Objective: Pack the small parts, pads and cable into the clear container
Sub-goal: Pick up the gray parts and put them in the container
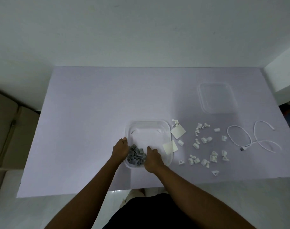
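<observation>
Parts pile (136, 157) sits in container (148, 121), near-left corner. Pads (178, 132) just right of container, loose parts (203, 146) further right, cable (250, 138) rightmost. Lid (217, 100) behind them on worktop (84, 129).

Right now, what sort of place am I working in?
Probably a plain room at home or a small workroom: a table under a pale sheet, set against a bare white wall, with a glossy pale floor below.

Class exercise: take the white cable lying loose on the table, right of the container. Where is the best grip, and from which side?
Grip the cable where its strands run together, beside the dark plug, coming straight down from above with a pinch. It lies flat in two loose loops that meet there, so one pinch probably gathers both.
</observation>
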